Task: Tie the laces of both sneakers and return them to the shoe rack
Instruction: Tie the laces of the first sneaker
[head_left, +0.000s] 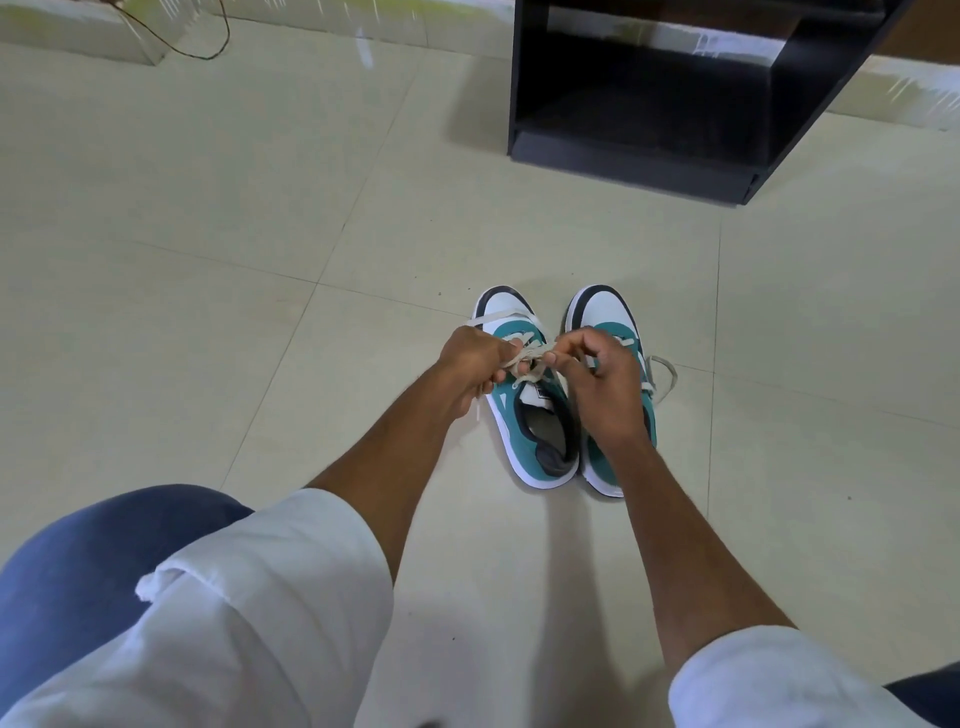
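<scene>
Teal-and-white low-top sneakers stand paired on the tiled floor, well short of the black open shoe rack. My left hand and right hand each pinch the flat cream lace. Judged soft, limp, light; grip near the knot.

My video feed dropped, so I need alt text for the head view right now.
Both hands, left hand and right hand, pinch the laces of the left teal-and-white sneaker, tying them. The right sneaker stands beside it on the tiled floor, lace loose. A black shoe rack stands beyond them.
</scene>
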